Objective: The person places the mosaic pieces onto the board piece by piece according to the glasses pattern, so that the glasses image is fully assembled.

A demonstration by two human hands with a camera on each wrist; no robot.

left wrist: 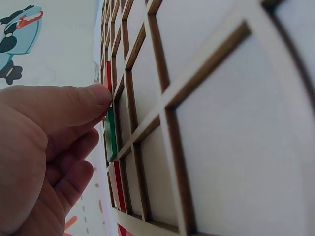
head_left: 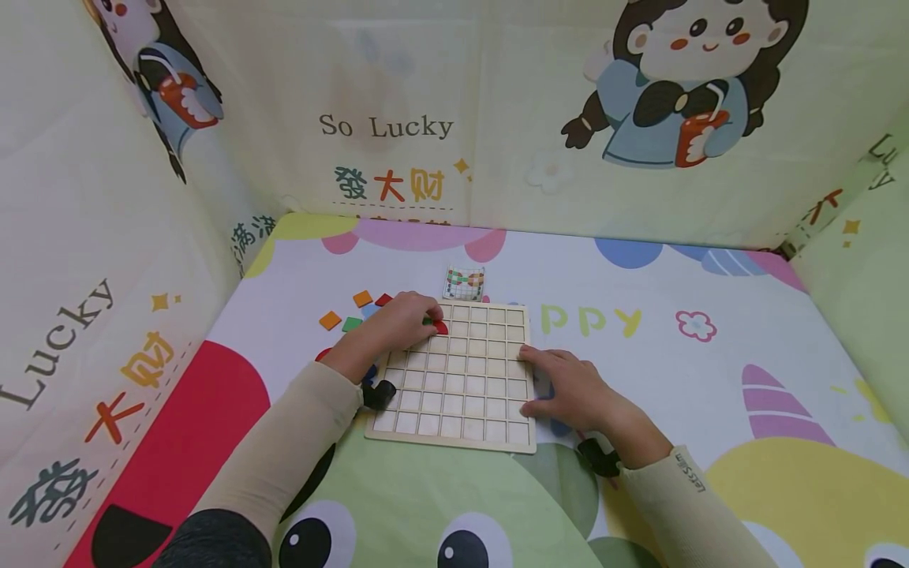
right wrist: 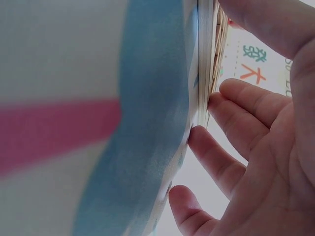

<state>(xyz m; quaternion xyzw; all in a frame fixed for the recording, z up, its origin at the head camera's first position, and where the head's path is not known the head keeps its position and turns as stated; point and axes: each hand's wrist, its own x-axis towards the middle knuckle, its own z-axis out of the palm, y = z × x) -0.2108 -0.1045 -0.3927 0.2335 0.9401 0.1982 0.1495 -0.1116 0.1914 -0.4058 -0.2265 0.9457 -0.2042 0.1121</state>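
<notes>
A wooden grid board (head_left: 454, 384) with square cells lies on the table in front of me. My left hand (head_left: 403, 319) is over its far left part, pinching a red tile (left wrist: 109, 74) between thumb and fingers at the grid. Just beside that tile, a green tile (left wrist: 111, 135) sits in a cell, and another red tile (left wrist: 119, 184) follows in the same row. My right hand (head_left: 578, 390) rests against the board's right edge, its fingers (right wrist: 231, 105) loosely extended and touching the side.
Loose orange, green, red and blue tiles, among them an orange tile (head_left: 330, 320) and a green tile (head_left: 351, 324), lie left of the board. A small pattern card (head_left: 465, 283) is behind it. Printed cloth walls (head_left: 497, 102) enclose the table at the back and sides.
</notes>
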